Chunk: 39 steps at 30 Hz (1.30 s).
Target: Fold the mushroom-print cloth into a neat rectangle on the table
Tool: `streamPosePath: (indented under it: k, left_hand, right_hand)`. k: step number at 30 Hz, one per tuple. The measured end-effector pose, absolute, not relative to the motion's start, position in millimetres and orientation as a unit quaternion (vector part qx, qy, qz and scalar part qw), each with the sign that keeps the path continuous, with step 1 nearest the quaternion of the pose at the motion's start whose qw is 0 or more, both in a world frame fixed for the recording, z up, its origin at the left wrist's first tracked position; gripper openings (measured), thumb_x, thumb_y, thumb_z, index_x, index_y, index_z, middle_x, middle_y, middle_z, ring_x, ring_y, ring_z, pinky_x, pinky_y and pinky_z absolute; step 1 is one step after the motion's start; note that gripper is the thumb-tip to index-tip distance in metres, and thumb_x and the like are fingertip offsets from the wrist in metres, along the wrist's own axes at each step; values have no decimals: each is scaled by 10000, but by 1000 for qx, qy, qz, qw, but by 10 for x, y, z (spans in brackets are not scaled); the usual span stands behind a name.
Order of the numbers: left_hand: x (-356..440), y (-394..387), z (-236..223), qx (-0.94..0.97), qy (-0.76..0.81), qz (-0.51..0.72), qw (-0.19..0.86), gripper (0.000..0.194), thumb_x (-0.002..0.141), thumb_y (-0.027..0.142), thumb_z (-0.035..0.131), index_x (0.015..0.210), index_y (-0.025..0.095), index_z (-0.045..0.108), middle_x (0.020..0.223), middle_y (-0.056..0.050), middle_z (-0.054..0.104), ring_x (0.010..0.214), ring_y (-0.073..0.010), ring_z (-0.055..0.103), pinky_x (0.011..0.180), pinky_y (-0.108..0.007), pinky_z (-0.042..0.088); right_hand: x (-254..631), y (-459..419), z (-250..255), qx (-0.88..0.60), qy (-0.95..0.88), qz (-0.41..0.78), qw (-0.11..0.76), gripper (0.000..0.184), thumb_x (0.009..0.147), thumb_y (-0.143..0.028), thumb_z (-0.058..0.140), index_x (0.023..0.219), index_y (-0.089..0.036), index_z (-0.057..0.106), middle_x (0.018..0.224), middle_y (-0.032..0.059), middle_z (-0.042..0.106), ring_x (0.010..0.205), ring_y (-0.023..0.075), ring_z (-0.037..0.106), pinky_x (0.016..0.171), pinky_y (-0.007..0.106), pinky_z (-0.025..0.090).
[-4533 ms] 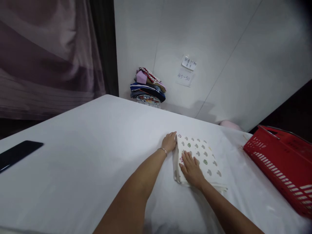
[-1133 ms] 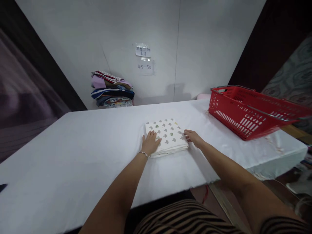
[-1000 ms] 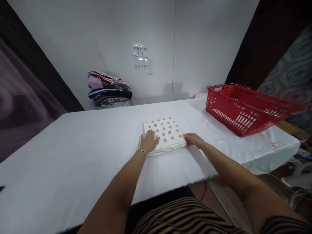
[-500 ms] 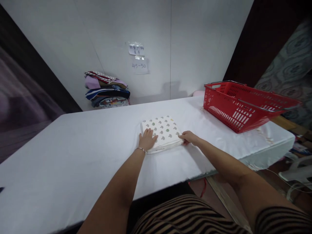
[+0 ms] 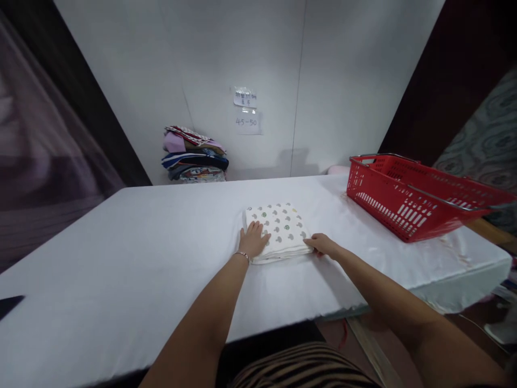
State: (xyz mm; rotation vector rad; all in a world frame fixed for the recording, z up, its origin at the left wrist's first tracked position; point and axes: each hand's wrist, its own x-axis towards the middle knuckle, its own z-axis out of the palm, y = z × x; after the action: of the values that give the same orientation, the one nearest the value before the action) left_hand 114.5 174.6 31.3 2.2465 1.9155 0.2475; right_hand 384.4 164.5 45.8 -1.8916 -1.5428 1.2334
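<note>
A folded white cloth [image 5: 283,229] with small grey and green prints lies on the white table [image 5: 141,253]. My left hand [image 5: 253,240] rests flat on its near left corner, fingers stretched out, a thin bracelet on the wrist. My right hand [image 5: 321,244] touches the cloth's near right corner; its fingers are curled at the edge, and I cannot make out whether they pinch it.
A red plastic basket [image 5: 407,196] stands on the table's right end. A stack of folded clothes [image 5: 194,154] sits at the far wall, under two paper notes [image 5: 246,110]. A dark flat object [image 5: 10,306] lies at the table's left edge.
Earlier my right hand lay on top of the cloth; it now sits at the near right corner. The cloth has stayed put; the view has shifted slightly.
</note>
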Motion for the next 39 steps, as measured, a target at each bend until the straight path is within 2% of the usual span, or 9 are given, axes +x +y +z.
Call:
streamPosePath:
  k: [6, 10, 14, 18, 21, 24, 29, 35, 39]
  left_hand:
    - [1127, 1743, 310, 761, 638, 84, 82, 586, 902, 531, 226, 1401, 232, 299, 1529, -48, 219, 1418, -232, 108, 1104, -574, 134]
    - [1126, 1743, 292, 762, 638, 82, 71, 582, 900, 538, 232, 1400, 247, 304, 1523, -51, 238, 1416, -246, 114, 1102, -580, 137]
    - [1125, 1757, 303, 762, 637, 88, 76, 560, 902, 529, 262, 1391, 261, 318, 1522, -50, 242, 1412, -253, 129, 1094, -586, 144]
    - [1136, 1708, 371, 764, 630, 108, 90, 485, 908, 494, 333, 1322, 256, 413, 1497, -63, 303, 1395, -260, 186, 1084, -596, 133]
    - [1207, 1575, 437, 782, 597, 167, 69, 377, 917, 449, 378, 1193, 247, 538, 1370, -64, 489, 1318, -251, 337, 1094, -557, 124]
    - [1358, 1423, 471, 816, 527, 226, 71, 285, 906, 421, 440, 1038, 246, 623, 1141, -34, 639, 1115, -205, 513, 1043, -448, 264]
    - [1625, 1325, 434, 849, 470, 228, 77, 188, 876, 334, 524, 974, 241, 655, 1008, -20, 648, 983, -187, 539, 887, -368, 376]
    - [1730, 1349, 419, 871, 452, 187, 48, 169, 888, 299, 505, 953, 238, 649, 1002, -31, 618, 946, -187, 523, 810, -339, 399]
    - [1794, 1375, 455, 889, 434, 145, 15, 170, 886, 289, 502, 977, 233, 635, 1007, -39, 608, 946, -193, 520, 785, -337, 399]
  right_hand:
    - [3818, 1583, 413, -598, -448, 589, 309, 261, 771, -365, 670, 781, -177, 490, 672, 23, 638, 567, 148, 629, 516, 267, 540]
    - [3866, 1539, 311, -593, -426, 587, 350, 284, 757, -320, 699, 779, -192, 446, 618, 13, 621, 513, 135, 607, 466, 245, 530]
    - [3896, 1494, 284, -601, -445, 573, 336, 273, 777, -341, 675, 788, -194, 445, 598, 18, 621, 503, 128, 591, 450, 229, 502]
    - [3975, 1429, 285, -619, -529, 481, 325, 283, 830, -473, 549, 821, -193, 515, 605, 19, 617, 506, 134, 564, 404, 213, 414]
    - [4068, 1352, 260, -608, -637, 296, 369, 253, 827, -446, 524, 808, -203, 592, 730, 30, 645, 632, 155, 577, 531, 256, 454]
    - [4118, 1282, 233, -535, -722, 198, 391, 217, 831, -399, 523, 834, -216, 640, 848, 40, 646, 749, 172, 580, 652, 284, 462]
    - [4119, 1290, 195, -502, -767, 183, 356, 198, 842, -322, 517, 904, -233, 682, 873, 47, 627, 767, 176, 592, 687, 298, 460]
    - [4205, 1354, 166, -489, -763, 217, 364, 208, 828, -273, 503, 878, -225, 698, 856, 48, 650, 783, 181, 608, 713, 303, 475]
    - [4219, 1334, 201, -497, -766, 231, 336, 215, 830, -267, 506, 913, -240, 703, 874, 40, 657, 796, 178, 607, 746, 303, 474]
